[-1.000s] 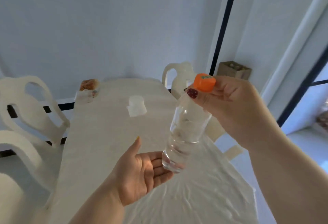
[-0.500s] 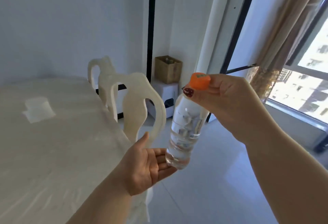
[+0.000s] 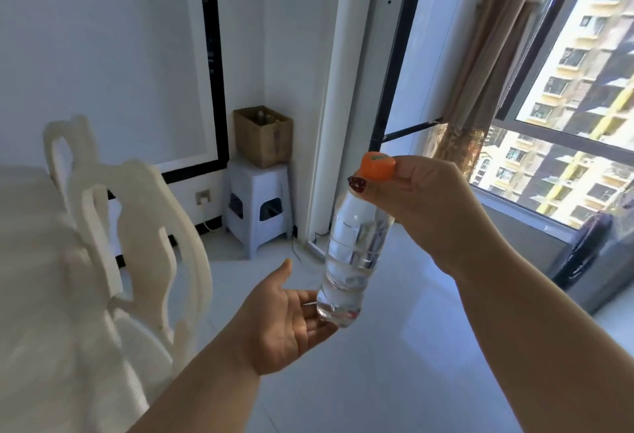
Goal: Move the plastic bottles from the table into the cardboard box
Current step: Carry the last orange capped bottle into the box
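Observation:
A clear plastic bottle [image 3: 353,254] with an orange cap hangs nearly upright in mid-air. My right hand [image 3: 422,206] pinches it at the cap and neck. Under the bottle's base my left hand [image 3: 284,323] lies palm up with straight fingers, its fingertips at the base. The brown cardboard box [image 3: 264,136] stands open on a white plastic stool [image 3: 255,206] in the far corner, and bottle tops show inside it. The table [image 3: 31,261] with its white cloth is at the left edge.
Two white chairs [image 3: 137,244] stand along the table between me and the corner. A tiled floor [image 3: 394,347] stretches toward the stool. A curtain [image 3: 480,82] and a large window [image 3: 576,96] fill the right side, with a dark object below the sill.
The view has swung right, away from the table toward the corner and window. The box and stool have come closer. Both hands keep the same hold on the bottle.

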Motion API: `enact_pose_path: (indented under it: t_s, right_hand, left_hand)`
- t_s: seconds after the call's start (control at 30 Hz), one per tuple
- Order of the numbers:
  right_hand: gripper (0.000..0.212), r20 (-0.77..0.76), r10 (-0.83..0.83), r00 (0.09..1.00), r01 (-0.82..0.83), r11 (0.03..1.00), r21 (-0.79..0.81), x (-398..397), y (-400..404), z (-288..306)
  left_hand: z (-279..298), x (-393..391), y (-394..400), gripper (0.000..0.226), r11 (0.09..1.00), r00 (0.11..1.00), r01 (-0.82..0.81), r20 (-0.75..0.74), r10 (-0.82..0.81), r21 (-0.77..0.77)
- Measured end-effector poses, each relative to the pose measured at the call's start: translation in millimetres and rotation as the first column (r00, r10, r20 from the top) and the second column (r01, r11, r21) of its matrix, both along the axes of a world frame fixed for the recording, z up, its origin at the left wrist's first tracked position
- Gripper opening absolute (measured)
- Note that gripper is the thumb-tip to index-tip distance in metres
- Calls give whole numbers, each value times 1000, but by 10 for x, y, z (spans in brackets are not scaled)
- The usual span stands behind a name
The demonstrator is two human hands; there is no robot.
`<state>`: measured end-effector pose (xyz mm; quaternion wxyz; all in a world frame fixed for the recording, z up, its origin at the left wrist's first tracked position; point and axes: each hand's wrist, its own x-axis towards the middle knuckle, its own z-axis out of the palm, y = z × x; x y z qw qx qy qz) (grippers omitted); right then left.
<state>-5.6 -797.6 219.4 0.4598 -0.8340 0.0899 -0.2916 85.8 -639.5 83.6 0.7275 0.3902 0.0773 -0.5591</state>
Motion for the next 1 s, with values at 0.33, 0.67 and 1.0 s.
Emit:
enact_pose_path:
  t_s: [0.33, 0.67, 1.0]
  right_hand:
    - [42, -68, 10, 998, -10, 1000, -3, 1837, -1409, -44]
    - [13, -26, 122, 992, -121, 992, 17, 3910, -2811, -203]
    - [8, -34, 219, 975, -221, 975, -36, 6213, -3875, 17]
  left_hand:
    - [-205, 1634, -1486, 73, 994, 994, -111, 15, 110, 13]
    - [-415, 3537, -2537, 71, 945, 942, -326, 91, 322, 33]
    - [-70, 5659, -3496, 60, 847, 813, -525, 245, 529, -86]
